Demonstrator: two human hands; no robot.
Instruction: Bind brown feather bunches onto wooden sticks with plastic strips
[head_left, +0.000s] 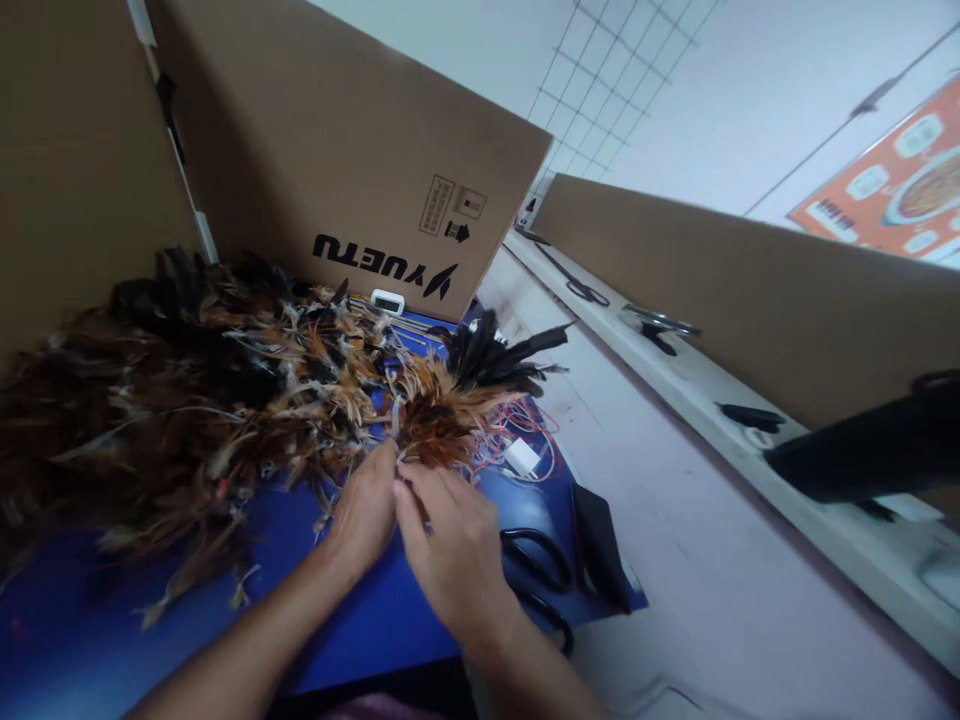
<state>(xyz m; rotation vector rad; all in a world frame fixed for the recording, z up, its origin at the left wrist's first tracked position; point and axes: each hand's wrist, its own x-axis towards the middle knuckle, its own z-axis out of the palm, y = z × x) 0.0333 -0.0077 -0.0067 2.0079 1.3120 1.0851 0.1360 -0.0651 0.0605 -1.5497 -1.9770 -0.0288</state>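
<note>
A small bundle of brown and black feathers (457,395) lies on the blue mat (352,620), its quill ends pointing toward me. My left hand (365,510) and my right hand (450,555) meet at those quill ends, fingers pinched together on the bundle's base. A large heap of brown and black feathers (180,400) spreads across the mat to the left, touching my left hand's side.
Black scissors (536,565) and a black pouch (598,545) lie right of my right hand. Red and white strings with a small white block (523,457) sit behind. Cardboard walls (337,150) stand at the back and right. A white ledge (720,400) carries dark tools.
</note>
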